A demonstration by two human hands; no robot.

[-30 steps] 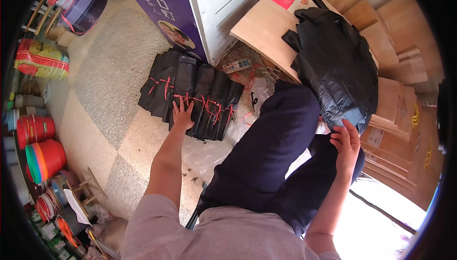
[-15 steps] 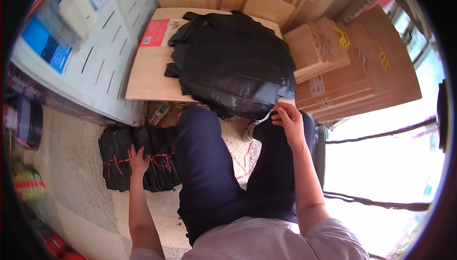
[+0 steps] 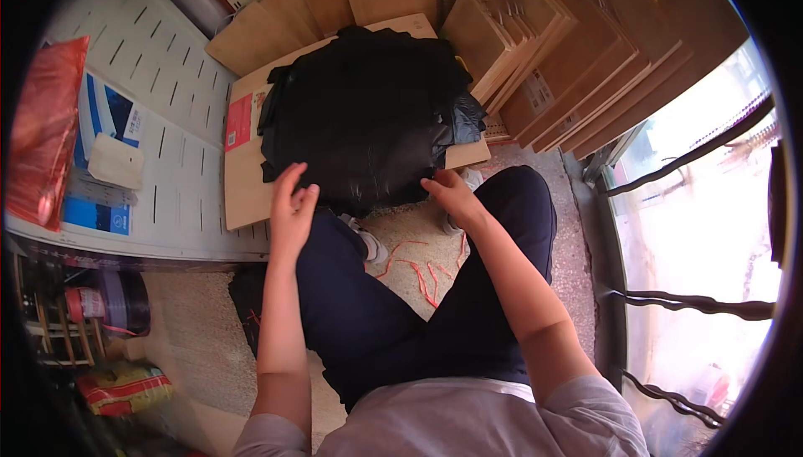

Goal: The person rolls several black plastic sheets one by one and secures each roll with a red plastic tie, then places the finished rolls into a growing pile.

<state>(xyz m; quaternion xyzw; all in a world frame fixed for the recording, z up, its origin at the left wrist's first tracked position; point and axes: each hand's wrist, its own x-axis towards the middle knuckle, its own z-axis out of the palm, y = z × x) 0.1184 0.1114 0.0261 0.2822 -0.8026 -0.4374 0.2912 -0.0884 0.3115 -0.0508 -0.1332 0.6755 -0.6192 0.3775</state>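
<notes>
A wide, loose pile of black plastic bags (image 3: 360,114) lies on a pale wooden board (image 3: 247,206) in front of my knees. My left hand (image 3: 293,206) is raised at the pile's near left edge, fingers apart and nothing in them. At the near right edge, my right hand (image 3: 456,194) is closed, thumb and fingertips pinching the rim of a black bag. Its other fingers curl underneath and are partly hidden. On the floor at the left lies a black bundle (image 3: 244,290) with red string, mostly covered by my left forearm and leg.
Wooden boards (image 3: 577,81) lean upright at the right, beside a bright glazed opening (image 3: 686,248). A white slotted metal panel (image 3: 167,81) stands at the left, with a red plastic package (image 3: 50,131) against it. Red strings (image 3: 427,281) lie on the floor between my feet.
My left hand has moved from the tied bundle on the floor up to the pile. My right hand has shifted left onto the pile's edge. The view has turned.
</notes>
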